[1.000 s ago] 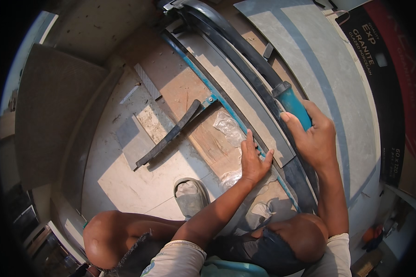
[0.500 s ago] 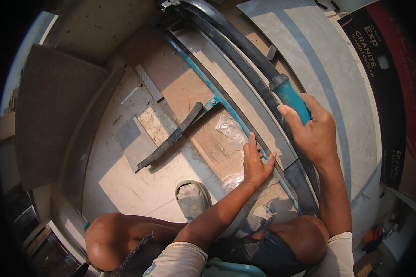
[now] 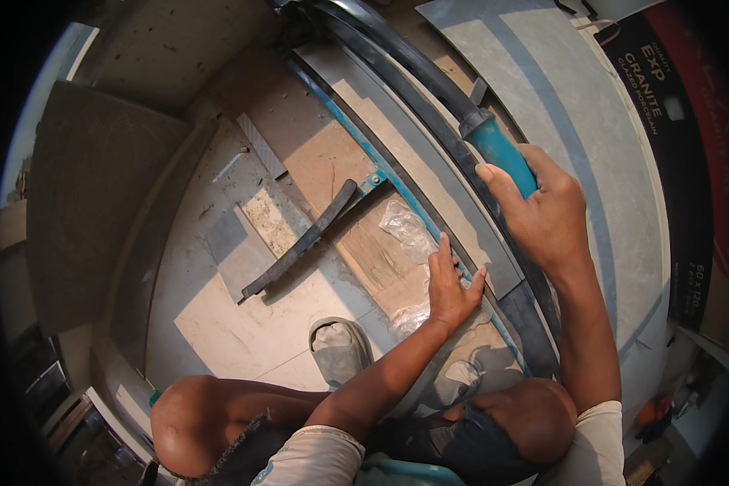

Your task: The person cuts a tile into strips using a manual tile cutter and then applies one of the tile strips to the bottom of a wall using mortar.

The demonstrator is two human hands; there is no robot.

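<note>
A long manual tile cutter with a blue base edge (image 3: 344, 121) and dark rails lies on the floor before me, running from far left to near right. On its bed lies a narrow grey tile strip (image 3: 462, 212). My right hand (image 3: 549, 215) is wrapped round the teal grip of the cutter's handle (image 3: 500, 152), thumb along its side. My left hand (image 3: 452, 293) rests by the near end of the blue edge and the strip, its fingers stretched out and thumb apart. A black curved support arm (image 3: 304, 243) swings out leftward from the base.
A large grey tile (image 3: 543, 105) lies to the right, beside a black and red carton (image 3: 676, 162). Crumpled clear plastic (image 3: 407, 231) and a wooden board (image 3: 373, 259) are left of the cutter. My slippered foot (image 3: 338, 348) stands on the pale floor; dark panels (image 3: 97, 202) lean at left.
My right hand has moved slightly away from me and to the left, with the handle in its grasp. The left hand and the tile strip stay nearly where they were.
</note>
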